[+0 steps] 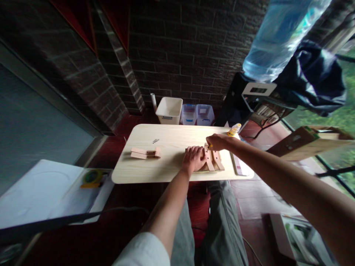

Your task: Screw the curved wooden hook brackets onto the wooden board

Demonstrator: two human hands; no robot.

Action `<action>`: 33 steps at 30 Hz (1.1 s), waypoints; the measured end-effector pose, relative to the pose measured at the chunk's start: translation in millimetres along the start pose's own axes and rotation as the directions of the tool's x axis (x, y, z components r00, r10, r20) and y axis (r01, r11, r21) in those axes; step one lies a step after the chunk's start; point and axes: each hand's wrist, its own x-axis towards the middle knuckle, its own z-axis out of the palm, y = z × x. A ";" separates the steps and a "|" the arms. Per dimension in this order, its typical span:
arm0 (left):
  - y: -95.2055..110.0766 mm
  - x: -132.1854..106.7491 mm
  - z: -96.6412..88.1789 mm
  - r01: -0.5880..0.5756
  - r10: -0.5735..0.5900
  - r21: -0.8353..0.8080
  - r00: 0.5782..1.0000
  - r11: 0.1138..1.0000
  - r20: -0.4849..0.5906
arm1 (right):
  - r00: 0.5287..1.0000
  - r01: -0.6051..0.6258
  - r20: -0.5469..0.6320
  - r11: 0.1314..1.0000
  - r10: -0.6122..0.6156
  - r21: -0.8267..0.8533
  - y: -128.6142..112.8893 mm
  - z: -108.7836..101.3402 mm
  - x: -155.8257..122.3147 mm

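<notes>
My left hand (pixel 193 159) presses down on a wooden assembly (pixel 209 162) at the right part of the table, fingers stretched over its left side. The assembly has several light wooden slats with dark holes or screw heads. Over its far end, my right hand (pixel 217 142) is closed around a small yellow tool (pixel 210 146); only a bit of yellow shows below the fingers, so its exact kind is hidden. On the left of the table lies a similar wooden piece (pixel 145 153) with dark holes. Behind it are several small dark screws or pins (pixel 155 140).
The pale table (pixel 166 173) has a bottle with yellow ends (pixel 234 129) at its far right corner and a flat white-and-pink item (pixel 240 164) along the right edge. Behind stand a cream bin (pixel 169 109) and two clear boxes (pixel 189 113). A cardboard box (pixel 302 142) is at right.
</notes>
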 end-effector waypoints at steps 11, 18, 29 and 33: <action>0.4 -0.7 -2.1 0.007 -0.007 -0.001 1.000 1.000 0.011 | 0.998 0.030 -0.047 0.999 -0.029 0.015 8.7 5.9 1.7; 2.1 -0.9 -5.8 0.009 -0.009 -0.004 1.000 1.000 0.016 | 0.998 0.026 -0.061 1.000 -0.027 -0.012 9.7 3.0 8.9; 2.3 -0.2 -3.6 0.025 -0.024 -0.036 1.000 0.999 0.017 | 0.996 -0.007 -0.093 1.000 0.010 0.030 9.1 14.2 -2.1; 4.2 -0.7 -7.9 0.023 -0.023 -0.025 1.000 0.999 -0.009 | 0.995 -0.002 -0.103 0.999 0.008 0.054 11.1 16.0 2.6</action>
